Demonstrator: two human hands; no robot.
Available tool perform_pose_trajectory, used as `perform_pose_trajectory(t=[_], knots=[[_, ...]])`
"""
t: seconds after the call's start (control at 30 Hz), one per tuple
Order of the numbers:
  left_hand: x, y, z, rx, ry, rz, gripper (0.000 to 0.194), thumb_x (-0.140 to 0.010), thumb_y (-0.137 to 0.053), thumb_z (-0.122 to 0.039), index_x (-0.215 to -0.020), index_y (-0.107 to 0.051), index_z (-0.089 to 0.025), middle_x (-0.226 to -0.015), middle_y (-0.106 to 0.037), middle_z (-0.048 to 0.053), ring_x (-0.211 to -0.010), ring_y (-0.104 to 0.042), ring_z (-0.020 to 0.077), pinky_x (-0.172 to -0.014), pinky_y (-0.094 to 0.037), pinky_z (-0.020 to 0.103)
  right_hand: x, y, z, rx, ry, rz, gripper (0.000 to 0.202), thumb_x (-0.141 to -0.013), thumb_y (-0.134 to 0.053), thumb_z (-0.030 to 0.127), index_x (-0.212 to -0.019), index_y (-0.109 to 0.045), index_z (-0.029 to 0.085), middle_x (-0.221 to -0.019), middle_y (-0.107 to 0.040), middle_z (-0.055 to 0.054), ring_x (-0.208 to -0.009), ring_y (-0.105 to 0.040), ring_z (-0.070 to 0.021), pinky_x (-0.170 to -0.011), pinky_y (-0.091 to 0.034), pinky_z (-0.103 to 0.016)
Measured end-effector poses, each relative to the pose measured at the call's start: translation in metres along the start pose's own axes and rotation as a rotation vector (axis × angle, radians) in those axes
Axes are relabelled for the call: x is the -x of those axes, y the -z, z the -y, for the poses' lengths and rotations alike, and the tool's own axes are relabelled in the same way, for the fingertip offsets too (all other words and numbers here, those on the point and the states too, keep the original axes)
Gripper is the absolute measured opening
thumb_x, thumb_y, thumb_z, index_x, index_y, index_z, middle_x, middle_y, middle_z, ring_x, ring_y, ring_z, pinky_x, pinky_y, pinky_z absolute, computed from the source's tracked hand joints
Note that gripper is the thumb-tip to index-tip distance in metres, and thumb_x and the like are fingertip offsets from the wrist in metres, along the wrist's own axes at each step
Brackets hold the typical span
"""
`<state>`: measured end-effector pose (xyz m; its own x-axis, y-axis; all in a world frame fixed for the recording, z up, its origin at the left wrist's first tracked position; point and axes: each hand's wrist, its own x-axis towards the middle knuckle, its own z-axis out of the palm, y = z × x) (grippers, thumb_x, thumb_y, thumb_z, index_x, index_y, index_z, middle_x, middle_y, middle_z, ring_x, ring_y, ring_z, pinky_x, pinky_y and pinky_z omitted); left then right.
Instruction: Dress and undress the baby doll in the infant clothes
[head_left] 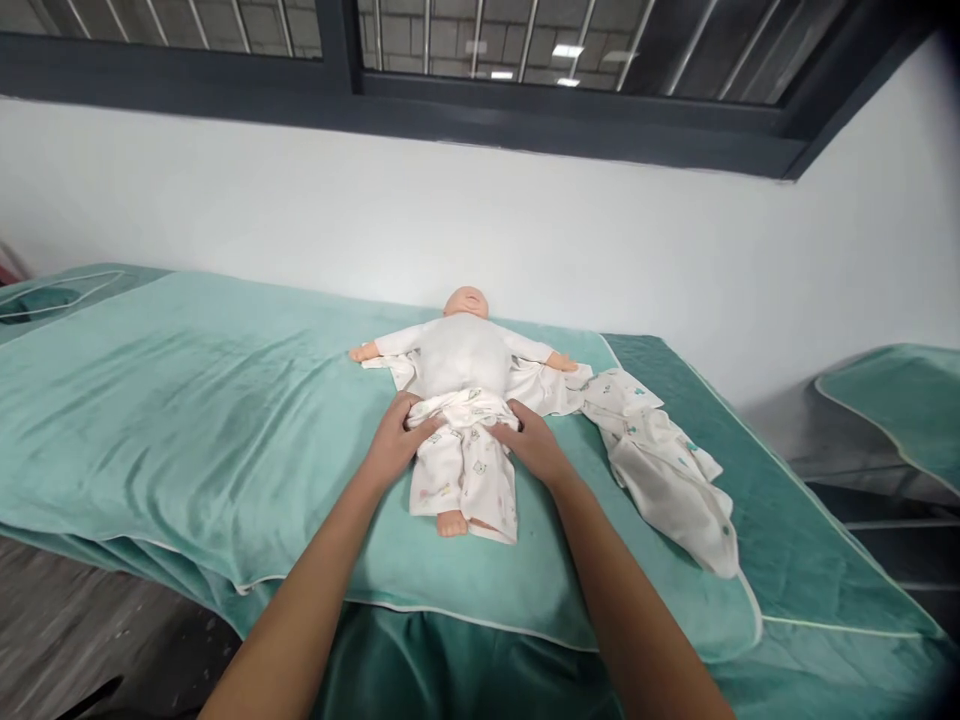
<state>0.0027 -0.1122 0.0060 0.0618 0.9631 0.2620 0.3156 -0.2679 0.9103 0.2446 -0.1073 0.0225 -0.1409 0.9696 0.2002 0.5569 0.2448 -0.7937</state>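
Note:
A baby doll point(463, 352) with a white cloth body lies on its back, its arms spread and its head toward the wall. White printed baby pants point(480, 470) cover its legs, and one foot shows below the hem. On the left side of the waistband, my left hand point(399, 436) grips the fabric between thumb and fingers. My right hand point(531, 440) pinches the waistband on the opposite side. Some white cloth lies under the doll's torso and arms. A printed baby garment point(660, 460) lies crumpled to the right of the doll.
The doll rests on a light green velvety cover point(247, 400) over a bed. A darker green quilted part point(817, 560) extends to the right. Behind stands a white wall point(300, 210) beneath a dark window frame point(525, 115). Another green-covered surface point(900, 400) is at the far right.

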Motion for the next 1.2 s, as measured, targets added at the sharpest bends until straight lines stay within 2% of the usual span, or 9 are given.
perform_pose_trajectory(t=[0.13, 0.23, 0.3, 0.4, 0.5, 0.6, 0.73, 0.97, 1.2], knots=[[0.023, 0.007, 0.003, -0.034, -0.110, 0.068, 0.043, -0.084, -0.062, -0.055, -0.109, -0.055, -0.020, -0.121, -0.051, 0.010, -0.118, -0.051, 0.0240, -0.104, -0.042, 0.036, 0.022, 0.002, 0.002, -0.017, 0.026, 0.078, 0.031, -0.080, -0.065, 0.049, -0.076, -0.055, 0.020, -0.074, -0.053, 0.003, -0.073, -0.046, -0.0157, -0.066, -0.037, -0.027], [0.046, 0.012, 0.001, -0.044, -0.119, 0.256, 0.094, -0.075, -0.072, -0.060, -0.149, -0.027, -0.025, -0.152, -0.029, 0.015, -0.143, -0.033, 0.0308, -0.118, -0.032, 0.043, 0.033, 0.003, 0.003, -0.082, 0.009, 0.110, 0.033, -0.082, -0.066, 0.050, -0.092, -0.061, 0.019, -0.089, -0.062, -0.001, -0.084, -0.054, -0.0194, -0.075, -0.043, -0.031], [0.059, 0.013, 0.000, -0.100, -0.153, 0.371, 0.125, -0.065, -0.080, -0.063, -0.158, -0.004, -0.030, -0.164, -0.008, 0.015, -0.152, -0.013, 0.0365, -0.123, -0.024, 0.050, 0.038, 0.004, 0.004, -0.140, -0.005, 0.148, 0.048, -0.079, -0.070, 0.052, -0.112, -0.058, 0.019, -0.107, -0.064, -0.005, -0.099, -0.057, -0.0233, -0.085, -0.047, -0.034], [0.070, 0.009, 0.003, -0.235, -0.240, 0.411, 0.142, -0.053, -0.084, -0.068, -0.158, 0.005, -0.032, -0.166, 0.009, 0.015, -0.153, 0.004, 0.0425, -0.122, -0.017, 0.060, 0.047, 0.009, 0.007, -0.174, 0.009, 0.275, 0.087, -0.067, -0.081, 0.053, -0.137, -0.040, 0.019, -0.135, -0.053, -0.013, -0.124, -0.051, -0.0304, -0.100, -0.045, -0.040], [0.072, 0.003, 0.006, -0.363, -0.291, 0.378, 0.141, -0.055, -0.084, -0.067, -0.159, 0.004, -0.031, -0.165, 0.009, 0.019, -0.153, 0.002, 0.0444, -0.120, -0.021, 0.063, 0.059, 0.013, 0.012, -0.088, 0.047, 0.369, 0.114, -0.054, -0.090, 0.053, -0.145, -0.029, 0.022, -0.145, -0.041, -0.016, -0.134, -0.043, -0.0351, -0.108, -0.041, -0.045], [0.071, -0.003, 0.008, -0.484, -0.353, 0.298, 0.128, -0.062, -0.083, -0.062, -0.158, -0.005, -0.028, -0.162, 0.000, 0.022, -0.152, -0.006, 0.0458, -0.119, -0.024, 0.063, 0.067, 0.010, 0.015, 0.021, 0.108, 0.332, 0.119, -0.047, -0.092, 0.054, -0.143, -0.031, 0.020, -0.138, -0.044, -0.017, -0.130, -0.045, -0.0369, -0.106, -0.042, -0.049], [0.067, -0.005, 0.006, -0.567, -0.430, 0.196, 0.113, -0.066, -0.080, -0.060, -0.155, -0.021, -0.023, -0.153, -0.020, 0.023, -0.147, -0.022, 0.0449, -0.118, -0.025, 0.061, 0.070, 0.003, 0.019, 0.143, 0.184, 0.207, 0.099, -0.047, -0.092, 0.049, -0.128, -0.045, 0.017, -0.122, -0.052, -0.015, -0.118, -0.051, -0.0359, -0.099, -0.046, -0.051], [0.059, 0.005, -0.004, -0.485, -0.440, 0.203, 0.106, -0.063, -0.084, -0.058, -0.147, -0.030, -0.021, -0.133, -0.044, 0.017, -0.128, -0.045, 0.0366, -0.109, -0.039, 0.055, 0.081, -0.001, 0.043, 0.264, 0.133, 0.176, 0.052, -0.071, -0.077, 0.047, -0.108, -0.051, 0.021, -0.107, -0.063, -0.007, -0.102, -0.060, -0.0268, -0.087, -0.046, -0.037], [0.073, 0.007, -0.028, -0.379, -0.219, 0.207, 0.088, -0.074, -0.076, -0.041, -0.146, -0.029, -0.025, -0.130, -0.053, 0.012, -0.115, -0.059, 0.0291, -0.092, -0.051, 0.043, 0.096, 0.012, 0.075, 0.260, -0.077, 0.197, 0.034, -0.075, -0.071, 0.040, -0.096, -0.051, 0.022, -0.089, -0.064, -0.001, -0.079, -0.058, -0.0194, -0.069, -0.039, -0.029]])
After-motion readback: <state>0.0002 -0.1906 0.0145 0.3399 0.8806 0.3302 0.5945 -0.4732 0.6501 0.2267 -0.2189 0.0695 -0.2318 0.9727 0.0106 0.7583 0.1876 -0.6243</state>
